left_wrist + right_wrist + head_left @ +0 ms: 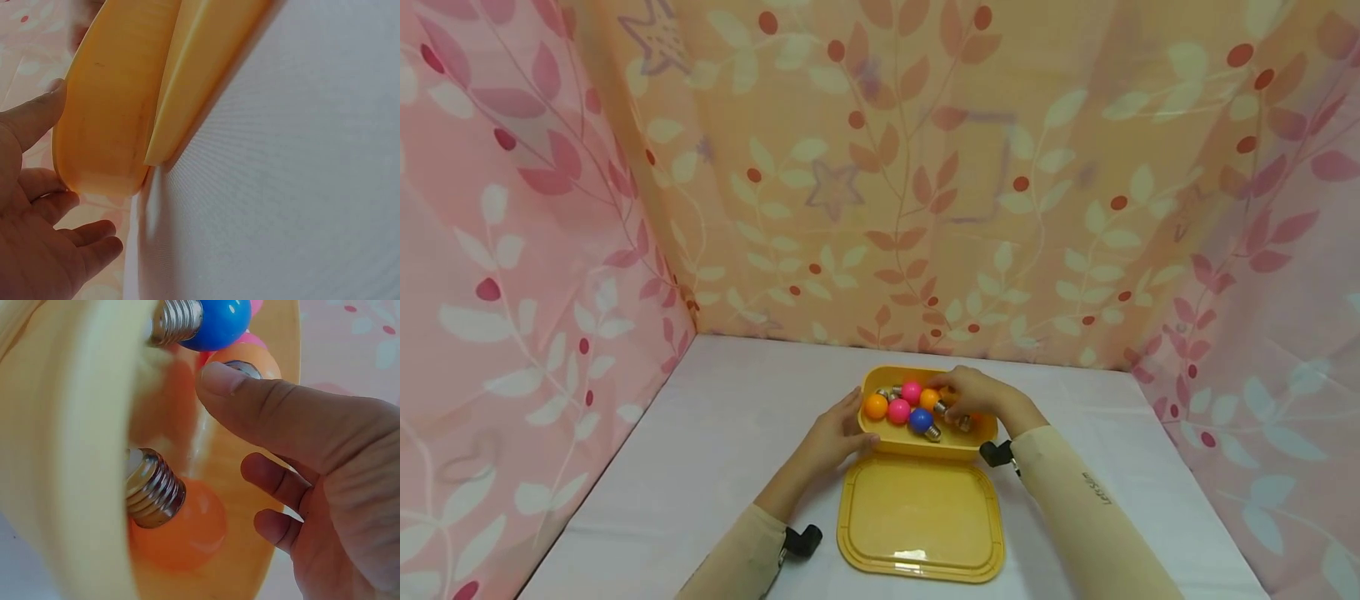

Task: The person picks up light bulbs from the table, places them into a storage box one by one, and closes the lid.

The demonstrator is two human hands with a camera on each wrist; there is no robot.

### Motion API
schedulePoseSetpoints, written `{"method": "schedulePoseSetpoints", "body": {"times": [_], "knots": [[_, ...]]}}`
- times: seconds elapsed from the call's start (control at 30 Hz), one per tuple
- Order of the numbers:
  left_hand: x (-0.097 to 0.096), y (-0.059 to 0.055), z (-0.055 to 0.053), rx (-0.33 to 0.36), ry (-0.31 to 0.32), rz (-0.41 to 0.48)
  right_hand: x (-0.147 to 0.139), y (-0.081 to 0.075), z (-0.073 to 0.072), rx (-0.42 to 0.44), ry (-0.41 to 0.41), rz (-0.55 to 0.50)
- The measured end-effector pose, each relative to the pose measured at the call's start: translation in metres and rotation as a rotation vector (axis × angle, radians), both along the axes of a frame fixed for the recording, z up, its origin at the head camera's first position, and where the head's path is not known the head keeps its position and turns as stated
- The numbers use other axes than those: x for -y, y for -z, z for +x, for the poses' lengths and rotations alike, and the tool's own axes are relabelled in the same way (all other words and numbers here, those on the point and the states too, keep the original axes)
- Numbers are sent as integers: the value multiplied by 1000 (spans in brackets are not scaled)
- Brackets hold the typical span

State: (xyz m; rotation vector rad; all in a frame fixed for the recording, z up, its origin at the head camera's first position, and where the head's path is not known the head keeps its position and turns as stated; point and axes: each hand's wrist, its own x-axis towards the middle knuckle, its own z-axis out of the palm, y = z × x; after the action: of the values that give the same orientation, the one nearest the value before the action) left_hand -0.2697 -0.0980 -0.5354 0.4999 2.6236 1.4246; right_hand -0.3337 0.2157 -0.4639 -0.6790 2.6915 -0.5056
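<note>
A yellow plastic box (951,452) holds several coloured light bulbs. My left hand (831,435) holds its near left corner, with the thumb on the front side and fingers at the left end; the left wrist view shows thumb and fingertips against the box wall (112,106). Reaching into the right part, my right hand (973,395) pinches an orange bulb (929,400) near its metal base. Its thumb (262,403) covers part of that bulb in the right wrist view. Another orange bulb (187,531) lies below the hand there. A blue bulb (921,420) is close by.
The yellow lid (921,517) lies flat on the white tabletop (715,475), right in front of the box. Two pink bulbs (898,411) and an orange one (876,407) sit in the box's left part. Patterned curtains (880,167) surround the table's back and sides.
</note>
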Motion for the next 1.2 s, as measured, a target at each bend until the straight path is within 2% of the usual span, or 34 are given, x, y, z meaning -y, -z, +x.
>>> {"method": "schedulePoseSetpoints", "body": {"times": [0.2, 0.43, 0.73, 0.97, 1.2], "knots": [[1, -1, 1, -7, 8, 12, 0, -3, 3, -2, 29, -43], [0, -2, 1, -3, -2, -3, -8, -8, 8, -77, 64, -86], [-1, 1, 0, 10, -5, 16, -13, -22, 34, -219, 45, -149], [0, 2, -1, 10, -2, 23, -15, -31, 57, -274, 74, -186], [0, 2, 0, -8, -3, 15, -19, -36, 75, -355, 61, -221]]}}
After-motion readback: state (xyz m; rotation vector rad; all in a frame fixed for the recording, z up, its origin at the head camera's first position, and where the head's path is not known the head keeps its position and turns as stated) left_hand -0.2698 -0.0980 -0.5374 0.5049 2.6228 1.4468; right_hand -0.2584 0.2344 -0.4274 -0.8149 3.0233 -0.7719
